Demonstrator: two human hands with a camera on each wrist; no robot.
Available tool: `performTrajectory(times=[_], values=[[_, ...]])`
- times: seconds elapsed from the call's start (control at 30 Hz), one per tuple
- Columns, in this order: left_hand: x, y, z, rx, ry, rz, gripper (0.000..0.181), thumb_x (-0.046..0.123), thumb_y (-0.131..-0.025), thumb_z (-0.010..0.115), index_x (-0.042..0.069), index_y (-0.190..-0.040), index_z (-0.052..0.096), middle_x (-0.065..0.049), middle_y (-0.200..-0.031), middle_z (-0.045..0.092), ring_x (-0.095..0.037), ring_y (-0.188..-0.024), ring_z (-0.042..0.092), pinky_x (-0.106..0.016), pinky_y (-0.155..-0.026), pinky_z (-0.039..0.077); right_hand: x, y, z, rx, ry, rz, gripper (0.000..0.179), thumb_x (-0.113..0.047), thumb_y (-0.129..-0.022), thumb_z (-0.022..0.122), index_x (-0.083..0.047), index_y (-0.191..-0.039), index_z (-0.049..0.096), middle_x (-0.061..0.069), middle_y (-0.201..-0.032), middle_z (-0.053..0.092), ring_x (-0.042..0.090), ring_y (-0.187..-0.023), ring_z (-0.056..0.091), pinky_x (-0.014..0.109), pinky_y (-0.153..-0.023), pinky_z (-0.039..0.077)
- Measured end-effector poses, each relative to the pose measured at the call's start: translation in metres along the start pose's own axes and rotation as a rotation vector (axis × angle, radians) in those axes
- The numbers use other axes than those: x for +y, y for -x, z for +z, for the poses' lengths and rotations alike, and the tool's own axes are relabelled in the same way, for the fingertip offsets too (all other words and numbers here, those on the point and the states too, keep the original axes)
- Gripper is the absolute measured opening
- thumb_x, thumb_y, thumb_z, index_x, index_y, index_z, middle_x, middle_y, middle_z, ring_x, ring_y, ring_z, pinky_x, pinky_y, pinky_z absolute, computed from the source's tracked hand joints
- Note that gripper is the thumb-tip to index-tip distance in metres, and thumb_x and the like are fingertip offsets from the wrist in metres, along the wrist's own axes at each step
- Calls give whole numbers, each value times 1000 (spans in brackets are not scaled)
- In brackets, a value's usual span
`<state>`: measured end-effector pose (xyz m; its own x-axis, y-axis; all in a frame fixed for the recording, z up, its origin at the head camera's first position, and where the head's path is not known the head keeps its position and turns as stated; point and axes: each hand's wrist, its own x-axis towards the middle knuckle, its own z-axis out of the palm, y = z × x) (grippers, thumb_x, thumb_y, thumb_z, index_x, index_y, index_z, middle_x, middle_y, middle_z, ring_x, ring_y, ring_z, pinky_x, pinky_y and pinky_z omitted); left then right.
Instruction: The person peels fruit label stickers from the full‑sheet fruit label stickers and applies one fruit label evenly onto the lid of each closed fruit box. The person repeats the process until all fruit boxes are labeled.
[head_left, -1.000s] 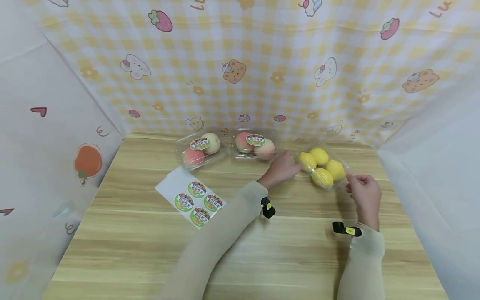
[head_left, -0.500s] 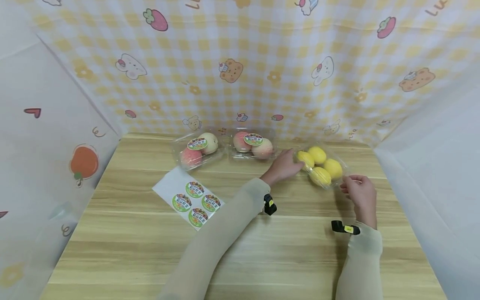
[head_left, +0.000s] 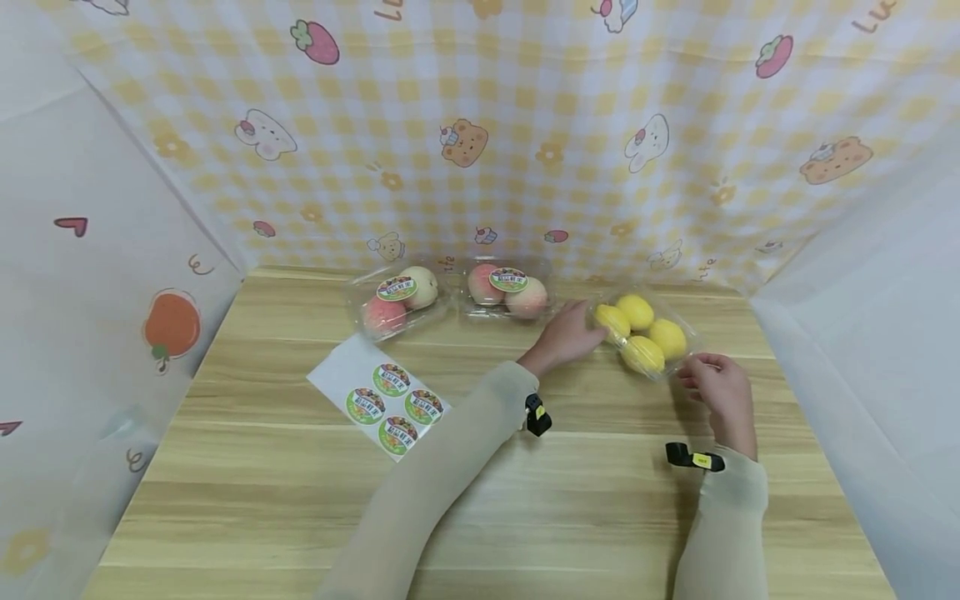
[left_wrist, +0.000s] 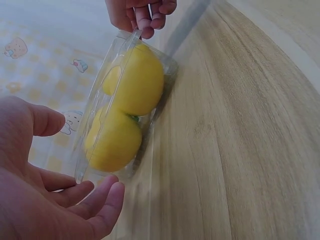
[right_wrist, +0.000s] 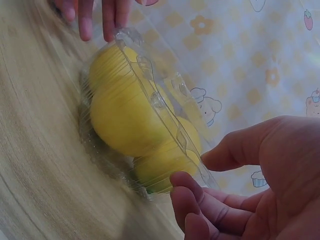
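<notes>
Lemons (head_left: pixel 643 356) sat boxed back right, no sticker visible!
Left hand (head_left: pixel 567 335) spread its fingers beside the lemon box (right_wrist: pixel 159 101), right hand (head_left: pixel 718 390) pinched its rim; two peach boxes (head_left: pixel 480 313) looked done, stickered; four stickers (head_left: pixel 365 406) lay on the sheet (head_left: pixel 341 367).

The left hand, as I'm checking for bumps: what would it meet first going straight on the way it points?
The left hand would likely meet the clear container of yellow fruit first: its fingertips are at or just short of it; contact is unclear.
</notes>
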<state>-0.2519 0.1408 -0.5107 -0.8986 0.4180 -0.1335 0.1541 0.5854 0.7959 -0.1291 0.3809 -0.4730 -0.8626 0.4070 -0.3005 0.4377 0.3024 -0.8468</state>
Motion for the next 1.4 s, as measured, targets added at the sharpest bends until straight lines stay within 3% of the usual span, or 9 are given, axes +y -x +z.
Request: performTrajectory(times=[0.23, 0.43, 0.7, 0.93, 1.1, 1.27, 1.33, 1.4], values=[[-14, -8, 10, 4, -58, 38, 75, 49, -106, 63, 11, -169, 44, -6, -168, 50, -26, -154, 45, -44, -126, 37, 1, -2, -1, -29, -10, -3, 33, -25, -111, 60, 0, -133, 58, -16, -85, 70, 7, -84, 70, 26, -75, 58], [-25, -10, 15, 30, -82, 67, 67, 47, -105, 62, 12, -162, 55, -3, -157, 60, -22, -145, 54, -41, -120, 44, 1, -3, -6, -79, 9, -10, 38, -28, -112, 60, 2, -135, 59, -14, -90, 70, 7, -88, 69, 28, -77, 58], [-24, 17, 5, 27, 19, 38, 70, 51, -103, 64, 15, -163, 54, 2, -162, 57, -20, -151, 50, -38, -123, 39, 3, -1, -12, -165, 11, -52, 40, -27, -114, 58, 6, -137, 57, -16, -90, 70, 3, -87, 68, 26, -78, 58], [-22, 38, -9, 37, 61, 25, 56, 49, -103, 66, 18, -150, 66, 3, -145, 69, -17, -132, 63, -38, -108, 52, 6, 1, -15, -228, 12, -80, 31, -25, -113, 59, 1, -131, 60, -16, -91, 72, 5, -88, 69, 26, -80, 57], [-21, 50, -18, 31, 116, -24, 57, 46, -103, 68, 16, -151, 65, 2, -143, 70, -18, -131, 65, -38, -107, 53, 7, 1, -18, -271, 28, -88, 25, -23, -112, 62, -3, -126, 62, -15, -93, 71, 5, -89, 68, 26, -81, 57], [-5, 74, -34, 24, 181, -56, 58, 40, -106, 66, 11, -156, 61, -3, -145, 70, -20, -134, 64, -37, -112, 51, 9, 0, -19, -306, 50, -97, 22, -21, -112, 61, -3, -124, 63, -14, -94, 71, 6, -89, 67, 27, -81, 56], [-2, 80, -39, 14, 196, -67, 59, 37, -106, 66, 10, -158, 59, -5, -146, 70, -21, -136, 63, -38, -115, 49, 9, 0, -19, -318, 47, -99, 21, -21, -112, 62, -3, -124, 63, -14, -95, 71, 6, -89, 67, 28, -81, 56], [-13, 73, -32, 35, 172, -53, 59, 37, -104, 66, 10, -156, 61, -5, -140, 72, -21, -131, 66, -37, -110, 52, 10, -1, -19, -329, 49, -101, 21, -20, -112, 62, -3, -124, 63, -14, -96, 72, 7, -89, 67, 28, -81, 56]])
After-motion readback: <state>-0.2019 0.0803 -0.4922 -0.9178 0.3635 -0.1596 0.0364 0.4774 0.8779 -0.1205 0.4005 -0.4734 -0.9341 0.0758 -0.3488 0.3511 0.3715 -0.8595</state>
